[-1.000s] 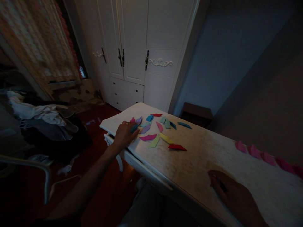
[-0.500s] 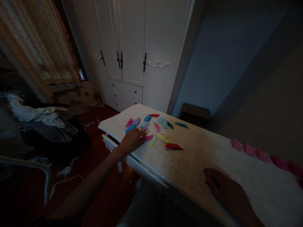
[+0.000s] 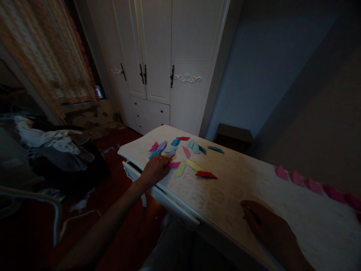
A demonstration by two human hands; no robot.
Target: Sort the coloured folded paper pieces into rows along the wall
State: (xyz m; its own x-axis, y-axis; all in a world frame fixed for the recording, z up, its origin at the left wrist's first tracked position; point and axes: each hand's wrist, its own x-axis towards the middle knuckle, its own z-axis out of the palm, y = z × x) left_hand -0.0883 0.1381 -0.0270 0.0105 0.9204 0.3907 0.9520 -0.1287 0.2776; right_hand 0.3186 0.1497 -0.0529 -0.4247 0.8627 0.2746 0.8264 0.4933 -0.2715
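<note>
Folded pieces of coloured paper lie scattered on the far left part of a white table. My left hand is over the near-left edge, its fingers closed on the left end of a magenta folded paper piece. Beside that piece lie a light green one, a yellow one and a red one. Near the front edge rests my right hand, fingers curled in toward the thumb; whether anything is inside is hidden. A blue piece sits just behind my left hand.
Several pink folded paper shapes stand in a row along the table's right back edge. A drawer sits slightly open below the front edge. Behind are a white wardrobe and a dark low cabinet; clothes are heaped at left.
My left hand has drawn slightly left, and the magenta paper piece has shifted with it, away from the light green one. My right hand has stayed almost still.
</note>
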